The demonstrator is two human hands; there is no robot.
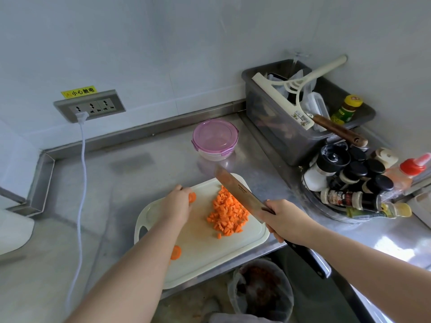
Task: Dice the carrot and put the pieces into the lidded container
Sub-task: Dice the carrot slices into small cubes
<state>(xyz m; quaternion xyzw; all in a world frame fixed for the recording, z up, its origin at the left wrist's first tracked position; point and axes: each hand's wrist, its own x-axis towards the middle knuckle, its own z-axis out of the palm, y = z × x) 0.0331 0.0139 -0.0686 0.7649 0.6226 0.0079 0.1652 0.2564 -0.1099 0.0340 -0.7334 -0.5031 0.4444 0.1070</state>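
A heap of diced carrot (pixel 227 212) lies on the white cutting board (pixel 203 255). My right hand (pixel 283 221) grips the handle of a large knife (pixel 240 191), whose blade hovers over the right side of the heap and points away from me. My left hand (pixel 178 202) holds a carrot piece (pixel 192 197) at the board's far left part. Another carrot slice (pixel 175 252) lies on the board beside my left forearm. The round container with its pink lid (pixel 215 139) shut stands on the steel counter behind the board.
A grey bin (pixel 279 136) with a squeegee and bottles sits at the back right. A rack of spice jars (pixel 349 183) stands right of the board. A white cable (pixel 81 173) hangs from the wall socket. A lined trash can (pixel 261 290) stands below the counter edge.
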